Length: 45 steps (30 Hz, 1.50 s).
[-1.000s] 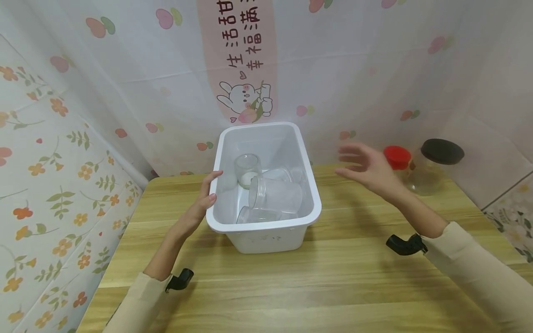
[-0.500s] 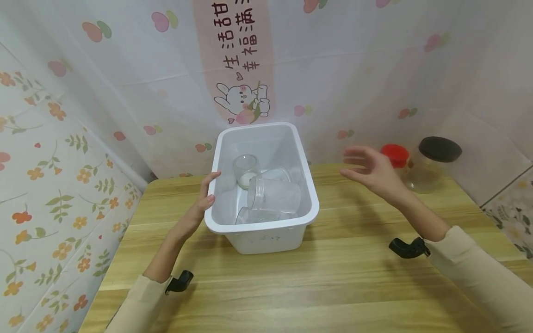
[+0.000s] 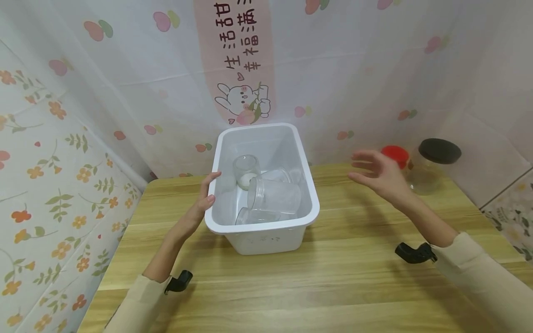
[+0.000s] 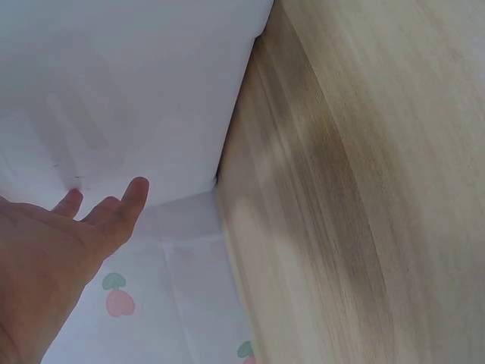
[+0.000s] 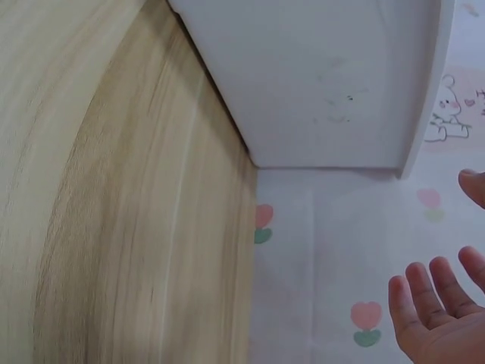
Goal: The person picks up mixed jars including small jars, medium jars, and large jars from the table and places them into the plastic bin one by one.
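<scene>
- White plastic basin (image 3: 266, 241) — clear jars (image 3: 278, 196) inside — is set on the surface (image 3: 250, 291).
- Its rim is touched by the spread left hand (image 3: 197, 210).
- Right hand (image 3: 385, 179) is held wide near the red-lidded jar (image 3: 395, 153).

R grip (image 3: 385, 178) — shifted rt, farther fr. bin (image 3: 268, 241)

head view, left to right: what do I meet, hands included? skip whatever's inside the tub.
Left hand → white tub → right hand → black lid.
</scene>
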Available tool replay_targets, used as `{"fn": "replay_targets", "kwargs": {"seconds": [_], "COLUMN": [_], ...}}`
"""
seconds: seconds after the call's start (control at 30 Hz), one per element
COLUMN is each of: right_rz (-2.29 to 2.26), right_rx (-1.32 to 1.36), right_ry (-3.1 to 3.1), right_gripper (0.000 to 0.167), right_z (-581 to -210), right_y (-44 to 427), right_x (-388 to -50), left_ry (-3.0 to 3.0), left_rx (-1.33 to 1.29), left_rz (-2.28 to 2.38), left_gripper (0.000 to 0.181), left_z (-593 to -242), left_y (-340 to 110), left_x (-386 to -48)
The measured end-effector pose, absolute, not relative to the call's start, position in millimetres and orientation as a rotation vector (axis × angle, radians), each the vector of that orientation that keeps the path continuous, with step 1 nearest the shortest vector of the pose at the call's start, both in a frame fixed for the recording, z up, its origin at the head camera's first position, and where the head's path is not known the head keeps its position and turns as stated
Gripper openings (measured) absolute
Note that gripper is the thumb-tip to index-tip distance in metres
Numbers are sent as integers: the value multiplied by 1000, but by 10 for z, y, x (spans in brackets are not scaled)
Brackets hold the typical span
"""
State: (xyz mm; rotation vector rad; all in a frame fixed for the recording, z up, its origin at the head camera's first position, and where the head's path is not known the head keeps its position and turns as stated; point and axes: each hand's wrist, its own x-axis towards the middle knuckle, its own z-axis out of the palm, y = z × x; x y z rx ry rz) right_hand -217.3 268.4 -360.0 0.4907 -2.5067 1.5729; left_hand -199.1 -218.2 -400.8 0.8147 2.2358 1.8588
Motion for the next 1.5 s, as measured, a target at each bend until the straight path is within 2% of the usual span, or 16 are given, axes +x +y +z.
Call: {"fn": "replay_targets", "kwargs": {"seconds": [0.7,1.17,1.5], "right_rz": [1633,1583,1790], "right_rx": [478,355,318], "right_ry": [-2379,-2355,-2208], "right_gripper": [52,48,46], "right_z": [-3658,-3715,-3761], "right_y": [2899,3060,3190], "right_x": [-2130,-2071,-2060], "left_ry": [2235,2235,2226], "left_rx": [813,824,827], "left_rz": [1867,1869,1864], "left_gripper": [70,68,71], "left_z": [-3990,-3991,-3978], "left_y": [-2179,-2181,-2228], "left_x": [-2006,-2014,-2035]}}
